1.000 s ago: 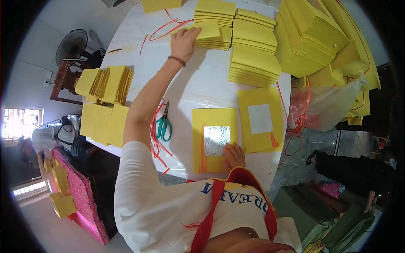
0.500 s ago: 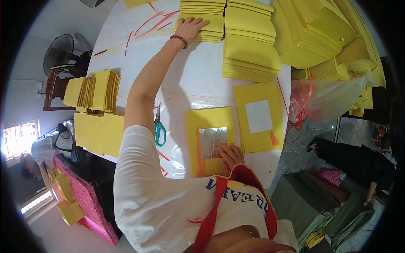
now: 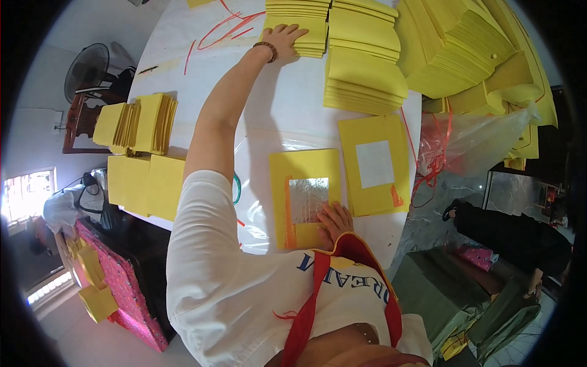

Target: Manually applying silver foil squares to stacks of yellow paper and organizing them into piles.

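Observation:
My left hand (image 3: 282,41) reaches to the far side of the table and lies with fingers spread on a stack of folded yellow pieces (image 3: 313,37). Close to my body, my right hand (image 3: 335,221) rests with fingers stretched out on the lower right of a yellow sheet (image 3: 306,164). That sheet bears a shiny silver square (image 3: 309,192) and an orange strip on its left. Just right of it lies another yellow sheet (image 3: 351,144) with a pale square (image 3: 375,165) and an orange mark. Most of a pair of teal-handled scissors (image 3: 237,188) is hidden by my left arm.
More folded yellow stacks (image 3: 365,73) fill the far right, beside larger yellow bundles (image 3: 452,49). Yellow piles (image 3: 153,125) stand at the table's left edge. Red string (image 3: 220,30) lies on the white table cover (image 3: 177,67). Clear plastic (image 3: 483,137) hangs off the right side.
The view has shifted slightly. My left forearm now covers most of the scissors, which showed before. Both hands stay on the same things, and my right thumb shows more now.

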Demonstrator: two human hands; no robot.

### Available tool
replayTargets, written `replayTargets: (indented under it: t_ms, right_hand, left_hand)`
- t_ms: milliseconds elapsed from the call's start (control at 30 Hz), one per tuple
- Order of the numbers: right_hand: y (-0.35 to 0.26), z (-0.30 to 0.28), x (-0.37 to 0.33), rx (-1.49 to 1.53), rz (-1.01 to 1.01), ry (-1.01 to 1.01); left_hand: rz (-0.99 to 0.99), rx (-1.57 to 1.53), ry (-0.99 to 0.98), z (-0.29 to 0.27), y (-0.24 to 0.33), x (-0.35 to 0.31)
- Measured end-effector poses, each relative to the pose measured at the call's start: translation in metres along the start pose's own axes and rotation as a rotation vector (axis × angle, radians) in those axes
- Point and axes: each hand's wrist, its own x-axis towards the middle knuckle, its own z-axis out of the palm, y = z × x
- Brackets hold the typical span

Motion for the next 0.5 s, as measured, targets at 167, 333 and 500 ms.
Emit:
replayTargets:
  t_ms: [167,333,500]
  right_hand:
    - [-0.004,-0.004,0.002,-0.03,0.021,-0.004]
    - [-0.006,-0.001,0.004,-0.077,-0.041,0.072]
    - [-0.005,-0.001,0.006,-0.073,-0.057,0.126]
  left_hand:
    - [-0.029,0.015,0.196,-0.029,0.001,-0.014]
    - [-0.109,-0.245,0.446,-0.049,0.013,-0.09]
    - [0.014,-0.773,0.26,-0.049,0.093,-0.234]
